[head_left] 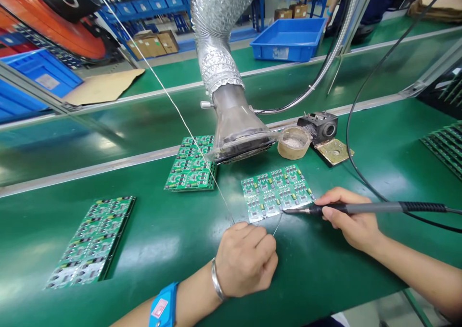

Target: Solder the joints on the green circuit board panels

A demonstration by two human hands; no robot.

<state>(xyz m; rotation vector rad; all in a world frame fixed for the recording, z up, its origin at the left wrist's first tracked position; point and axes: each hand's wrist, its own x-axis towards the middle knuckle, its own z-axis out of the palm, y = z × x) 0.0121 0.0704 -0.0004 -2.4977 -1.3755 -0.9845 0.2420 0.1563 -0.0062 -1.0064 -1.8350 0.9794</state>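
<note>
A soldering iron (pixel 375 207) lies in my right hand (pixel 352 221), which is closed round its grip. Its tip meets the near edge of a green circuit board panel (pixel 276 192) lying flat on the bench. My left hand (pixel 247 259) is closed in a fist on thin solder wire (pixel 277 225). One short end of the wire sticks out toward the iron's tip, while the long strand runs up and left out of view. A silver bangle and a blue wrist strap (pixel 164 305) sit on my left arm.
Stacked circuit boards (pixel 191 166) lie behind, with another stack (pixel 94 240) at left and racked boards (pixel 445 146) at right. A fume extractor nozzle (pixel 240 120) hangs above. Beside it are a round tub (pixel 294 143) and an iron stand (pixel 321 130). The iron's cable (pixel 355 106) loops at right.
</note>
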